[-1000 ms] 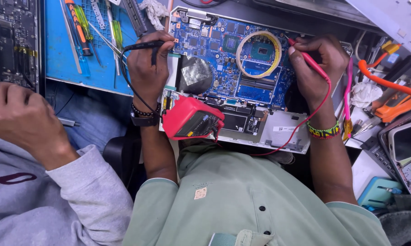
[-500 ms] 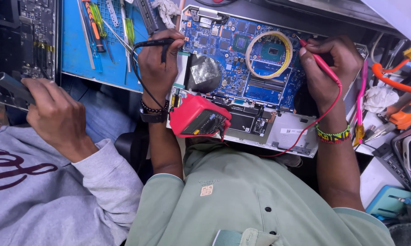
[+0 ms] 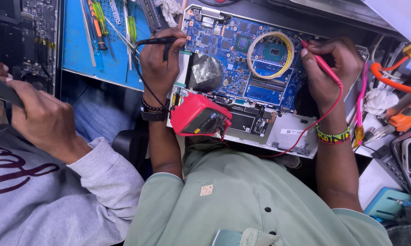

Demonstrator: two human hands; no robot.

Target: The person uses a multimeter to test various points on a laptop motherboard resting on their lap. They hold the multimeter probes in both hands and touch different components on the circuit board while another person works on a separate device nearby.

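Head view, looking down. Left hand [image 3: 159,64] pinches a black probe [image 3: 162,42], fingers closed round it, tip at the left edge of the blue circuit board [image 3: 223,54]. Right hand [image 3: 326,68] grips a red probe [image 3: 321,66], fingers curled tight, tip touching the board near its upper right corner. The board sits inside an opened laptop shell [image 3: 292,136], the only tray-like holder here: it carries the board, a yellow tape ring [image 3: 270,54] around a chip, and a silver foil patch [image 3: 206,70]. A red multimeter [image 3: 200,116] leans on the near edge of the shell, just beside the left wrist; black and red leads run from it to the probes. Far left, a blue mat [image 3: 77,54] bears screwdrivers [image 3: 98,25], tweezers and other small tools. Left of it lies a second dark board [image 3: 34,36]. Near left, a co-worker's hand [image 3: 43,120] in a grey sleeve holds a dark tool [image 3: 2,91]. Right edge: orange cable [image 3: 392,82], white cloth [image 3: 381,100], light blue box [image 3: 387,202], contents too small to tell.
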